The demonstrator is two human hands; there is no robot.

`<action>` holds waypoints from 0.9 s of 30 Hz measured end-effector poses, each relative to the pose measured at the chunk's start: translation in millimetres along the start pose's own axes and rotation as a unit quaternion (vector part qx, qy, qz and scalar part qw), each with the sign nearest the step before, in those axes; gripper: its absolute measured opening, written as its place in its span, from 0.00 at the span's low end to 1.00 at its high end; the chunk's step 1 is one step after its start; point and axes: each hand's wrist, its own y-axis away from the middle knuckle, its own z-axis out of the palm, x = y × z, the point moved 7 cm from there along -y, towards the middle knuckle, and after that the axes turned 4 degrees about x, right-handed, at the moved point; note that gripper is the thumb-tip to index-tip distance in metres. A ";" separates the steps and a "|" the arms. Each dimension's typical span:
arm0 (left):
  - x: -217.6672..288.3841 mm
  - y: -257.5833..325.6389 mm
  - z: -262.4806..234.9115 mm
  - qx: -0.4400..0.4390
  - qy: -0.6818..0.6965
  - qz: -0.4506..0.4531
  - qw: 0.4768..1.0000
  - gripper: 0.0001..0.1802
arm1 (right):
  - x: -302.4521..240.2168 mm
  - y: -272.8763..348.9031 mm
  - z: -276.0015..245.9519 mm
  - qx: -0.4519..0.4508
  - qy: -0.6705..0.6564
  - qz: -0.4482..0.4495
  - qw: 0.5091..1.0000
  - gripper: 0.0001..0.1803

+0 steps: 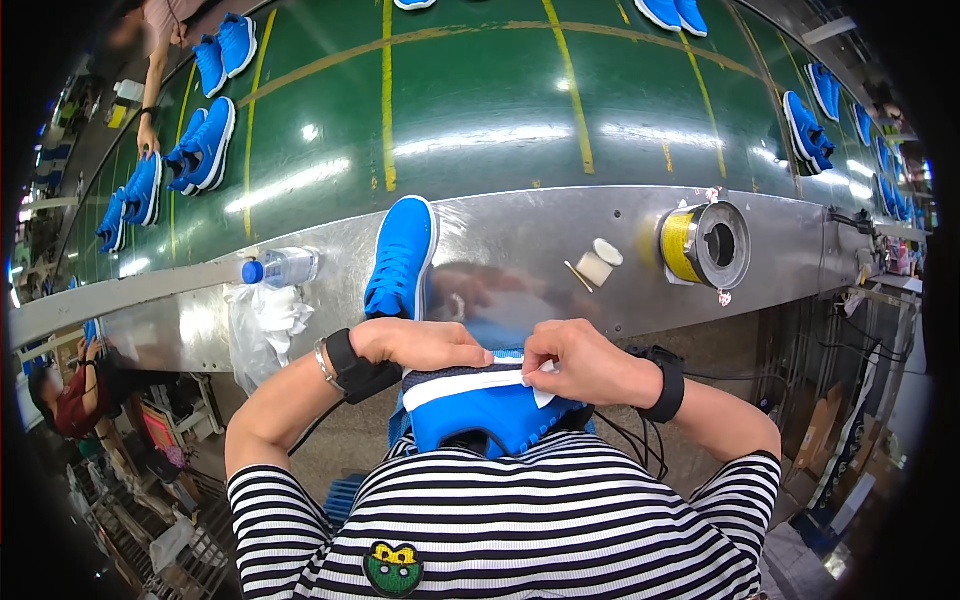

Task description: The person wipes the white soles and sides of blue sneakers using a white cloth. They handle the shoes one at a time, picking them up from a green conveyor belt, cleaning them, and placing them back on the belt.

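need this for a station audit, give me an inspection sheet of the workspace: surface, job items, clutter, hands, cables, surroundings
surface: shiny steel ledge; green surface with yellow lines beyond it
job items: held shoe, blue with white sole, tipped on its side; loose blue shoe on the ledge
clutter: capped bottle, white plastic bag, yellow-sided spool, beige block, thin stick
left hand: thumb on the held shoe's sole edge
right hand: pinching a white scrap at the sole
cables: dark cables below the ledge, right of the held shoe
surroundings: co-worker's hand at shoes, upper left; more blue shoes on the green surface
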 end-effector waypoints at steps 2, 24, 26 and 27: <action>0.7 0.1 -1.2 -0.015 -0.020 -0.005 1.000 0.28 | -5.1 -1.9 1.5 0.010 -0.017 -0.022 1.000 0.03; -3.0 11.6 -3.7 0.010 -0.013 0.016 1.000 0.28 | -17.3 -14.1 10.3 -0.008 -0.019 -0.031 0.999 0.04; 1.6 13.5 -3.6 0.013 -0.017 0.015 1.000 0.28 | -20.6 -16.4 14.2 -0.007 -0.027 -0.027 0.999 0.04; 3.3 13.7 -3.8 0.015 -0.019 0.015 1.000 0.28 | -21.1 -16.5 14.7 -0.007 -0.031 -0.025 0.999 0.04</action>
